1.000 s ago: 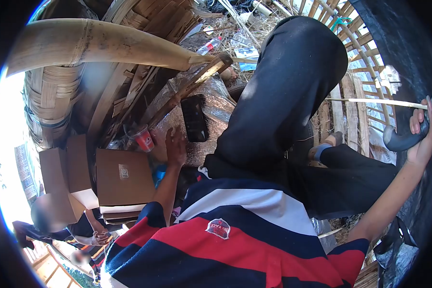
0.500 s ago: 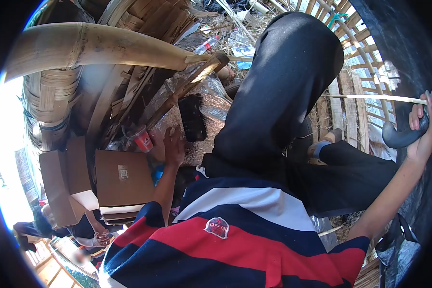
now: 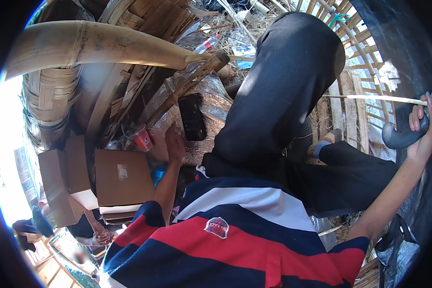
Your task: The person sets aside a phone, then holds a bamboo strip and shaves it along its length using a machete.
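Handle (image 3: 393, 139), black and curved, at far right; right hand (image 3: 420, 139) has its grip wrapped round it. Pale strip (image 3: 379, 98) runs up to those fingers (contact unclear). Left hand (image 3: 174, 145): fingers extended, nothing visible held, near red cup (image 3: 142, 140) and dark rectangular object (image 3: 192, 118). Step, judged: steadying the handle. Next move calls for controlling the strip's end.

You are in what looks like a makeshift bamboo shelter: a thick pole (image 3: 115, 45) and woven bamboo work (image 3: 52, 89) flank your left, a lattice wall (image 3: 364, 53) and dark sheeting (image 3: 398, 31) your right, while a plastic bottle (image 3: 208, 44) lies on straw-strewn ground (image 3: 220, 30) ahead.
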{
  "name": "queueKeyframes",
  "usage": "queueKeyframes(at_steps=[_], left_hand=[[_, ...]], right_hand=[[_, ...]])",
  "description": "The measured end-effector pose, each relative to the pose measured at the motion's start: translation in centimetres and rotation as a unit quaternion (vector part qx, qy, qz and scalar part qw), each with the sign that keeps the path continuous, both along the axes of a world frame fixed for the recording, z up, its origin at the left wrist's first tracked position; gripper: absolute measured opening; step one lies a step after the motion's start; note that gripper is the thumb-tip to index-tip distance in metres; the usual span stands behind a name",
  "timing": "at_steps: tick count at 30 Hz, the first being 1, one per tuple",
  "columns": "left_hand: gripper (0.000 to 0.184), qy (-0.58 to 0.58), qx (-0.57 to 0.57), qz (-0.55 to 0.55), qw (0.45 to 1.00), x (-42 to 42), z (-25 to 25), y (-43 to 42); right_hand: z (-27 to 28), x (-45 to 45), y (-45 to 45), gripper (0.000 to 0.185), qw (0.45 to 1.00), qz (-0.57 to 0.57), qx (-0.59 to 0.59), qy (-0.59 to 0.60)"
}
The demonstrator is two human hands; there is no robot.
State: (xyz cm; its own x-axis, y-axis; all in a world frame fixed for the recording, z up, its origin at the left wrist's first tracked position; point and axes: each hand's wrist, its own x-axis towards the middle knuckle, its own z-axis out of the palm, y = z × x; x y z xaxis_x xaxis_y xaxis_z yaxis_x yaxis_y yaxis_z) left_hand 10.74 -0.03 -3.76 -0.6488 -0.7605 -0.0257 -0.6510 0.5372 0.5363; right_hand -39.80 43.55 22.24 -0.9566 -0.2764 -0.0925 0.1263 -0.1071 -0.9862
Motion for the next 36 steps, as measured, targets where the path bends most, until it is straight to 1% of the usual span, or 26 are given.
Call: queueKeyframes(at_steps=[1, 5, 8, 10, 11, 12, 13, 14, 15, 17, 18, 20, 24, 27, 28, 29, 34, 36], left_hand=[[0.046, -0.019, -0.012, -0.011, 1.000, -0.1, 0.0, 0.0], [0.046, -0.033, -0.020, -0.021, 0.999, -0.5, 0.1, 0.4], [0.051, -0.047, 0.011, -0.003, 0.999, -1.3, 0.3, 1.0], [0.063, 0.043, 0.106, 0.107, 0.988, -2.6, 0.1, 2.0], [0.077, 0.058, 0.108, 0.125, 0.985, -3.1, -0.2, 2.1], [0.077, 0.058, 0.109, 0.125, 0.985, -3.8, -0.1, 2.5], [0.083, 0.044, 0.101, 0.116, 0.987, -4.5, 0.5, 3.0], [0.088, 0.030, 0.093, 0.108, 0.989, -5.1, 0.9, 3.4], [0.088, 0.030, 0.093, 0.108, 0.989, -5.5, 1.0, 3.6], [0.100, 0.013, 0.061, 0.129, 0.990, -6.1, 1.2, 4.0], [0.100, 0.013, 0.061, 0.128, 0.990, -6.3, 1.3, 4.0], [0.109, -0.011, 0.040, 0.134, 0.990, -6.7, 1.4, 4.1], [0.115, -0.020, 0.049, 0.147, 0.988, -7.4, 1.7, 4.0], [0.118, -0.041, 0.035, 0.155, 0.987, -7.8, 1.7, 4.0], [0.118, -0.049, 0.009, 0.148, 0.988, -7.8, 1.6, 4.1], [0.119, -0.057, -0.017, 0.142, 0.988, -7.9, 1.4, 4.1], [0.119, -0.069, 0.000, 0.157, 0.985, -8.2, 1.7, 4.4], [0.118, -0.065, 0.002, 0.158, 0.985, -8.3, 1.7, 4.4]], right_hand=[[0.0, 0.0, 0.1, 0.029, 1.000, 0.000, 0.000, 0.000], [-0.1, -0.1, 0.1, 0.029, 1.000, 0.003, -0.005, -0.006], [-0.3, -0.3, 0.6, 0.029, 1.000, 0.009, -0.001, -0.003], [-0.4, -0.5, 0.9, 0.029, 1.000, 0.015, 0.004, 0.000], [-0.5, -0.7, 1.0, 0.029, 1.000, 0.027, -0.006, -0.005], [-0.4, -0.6, 1.0, 0.029, 0.999, 0.033, -0.011, -0.008], [-0.4, -0.6, 0.9, 0.029, 0.999, 0.040, -0.016, -0.011], [-0.2, -0.3, 0.6, 0.029, 1.000, 0.025, -0.011, -0.009], [-0.1, -0.2, 0.4, 0.030, 1.000, 0.010, -0.005, -0.006], [-0.1, -0.2, 0.4, 0.029, 1.000, 0.007, -0.001, -0.004], [-0.1, -0.2, 0.4, 0.029, 1.000, 0.003, 0.004, -0.003], [-0.1, -0.2, 0.4, 0.026, 1.000, 0.010, 0.002, -0.002], [0.1, 0.0, 0.0, 0.019, 1.000, 0.027, 0.002, 0.000], [0.3, 0.3, -0.6, 0.016, 0.999, 0.032, 0.008, 0.007], [0.3, 0.3, -0.5, 0.016, 0.999, 0.031, 0.008, 0.007], [0.3, 0.3, -0.4, 0.018, 0.999, 0.031, 0.008, 0.004], [0.0, 0.0, 0.3, 0.025, 1.000, 0.026, 0.011, 0.005], [0.0, -0.2, 0.4, 0.031, 1.000, 0.021, 0.013, 0.002]])
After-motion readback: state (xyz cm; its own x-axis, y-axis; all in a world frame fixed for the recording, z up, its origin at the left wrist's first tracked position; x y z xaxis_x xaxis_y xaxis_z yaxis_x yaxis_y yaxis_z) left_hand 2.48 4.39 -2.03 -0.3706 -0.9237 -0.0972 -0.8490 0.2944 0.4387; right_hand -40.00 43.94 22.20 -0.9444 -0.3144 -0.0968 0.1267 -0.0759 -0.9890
